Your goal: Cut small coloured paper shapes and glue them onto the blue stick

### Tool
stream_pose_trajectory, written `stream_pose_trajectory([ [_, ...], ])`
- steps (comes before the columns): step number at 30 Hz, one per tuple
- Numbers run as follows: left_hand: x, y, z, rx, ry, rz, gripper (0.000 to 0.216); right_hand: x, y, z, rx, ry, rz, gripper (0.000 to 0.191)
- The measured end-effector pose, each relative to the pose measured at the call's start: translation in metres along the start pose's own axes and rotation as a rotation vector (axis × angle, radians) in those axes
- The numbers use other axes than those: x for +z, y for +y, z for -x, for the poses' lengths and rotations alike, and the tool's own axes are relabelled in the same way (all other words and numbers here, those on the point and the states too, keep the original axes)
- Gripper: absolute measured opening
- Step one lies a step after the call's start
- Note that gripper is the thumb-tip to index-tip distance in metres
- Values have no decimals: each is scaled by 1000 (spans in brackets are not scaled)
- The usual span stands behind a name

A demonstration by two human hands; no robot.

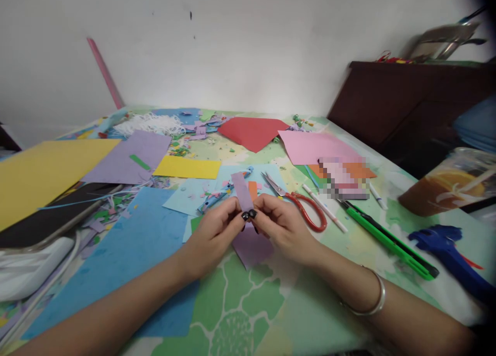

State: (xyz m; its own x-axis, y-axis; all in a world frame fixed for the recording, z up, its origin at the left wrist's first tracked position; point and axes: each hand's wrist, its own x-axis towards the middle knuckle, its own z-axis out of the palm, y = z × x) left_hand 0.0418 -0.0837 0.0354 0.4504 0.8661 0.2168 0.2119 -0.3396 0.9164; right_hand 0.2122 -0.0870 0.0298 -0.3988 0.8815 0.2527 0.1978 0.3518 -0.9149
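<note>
Both my hands meet at the middle of the table, pinching one purple paper strip (242,189) between thumbs and fingertips. My left hand (217,229) grips it from the left, my right hand (285,226) from the right, thumbnails touching. The strip's upper end stands up above the thumbs. Below the fingers lies another purple paper piece (253,250); whether it joins the strip is hidden. Just beyond my right hand rest red-handled scissors (310,211), blades slightly apart. A small orange paper piece (252,190) shows behind the strip.
Blue paper (143,258), a dark phone (50,211) and yellow paper (50,165) lie left. To the right are a white pen (325,209), a green cutter (387,237), a blue-handled tool (449,252) and a drink cup (445,185). Red paper (251,131) and paper scraps lie farther back.
</note>
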Motion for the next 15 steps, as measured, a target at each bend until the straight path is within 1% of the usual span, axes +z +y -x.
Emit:
stream_pose_trajectory([
  [3,2,-2,0,7,31,-32,16,1,1,0,-25,5,147,15],
  [6,2,-5,1,-4,54,-88,14,2,1,1,-61,-16,228,13],
  [9,0,-6,2,13,46,-161,14,2,2,0,-85,-14,257,15],
  [12,-1,-5,1,35,3,-278,15,2,3,0,-90,15,269,18],
  [15,-1,-5,0,78,-16,-395,15,0,3,0,-70,-1,255,14],
])
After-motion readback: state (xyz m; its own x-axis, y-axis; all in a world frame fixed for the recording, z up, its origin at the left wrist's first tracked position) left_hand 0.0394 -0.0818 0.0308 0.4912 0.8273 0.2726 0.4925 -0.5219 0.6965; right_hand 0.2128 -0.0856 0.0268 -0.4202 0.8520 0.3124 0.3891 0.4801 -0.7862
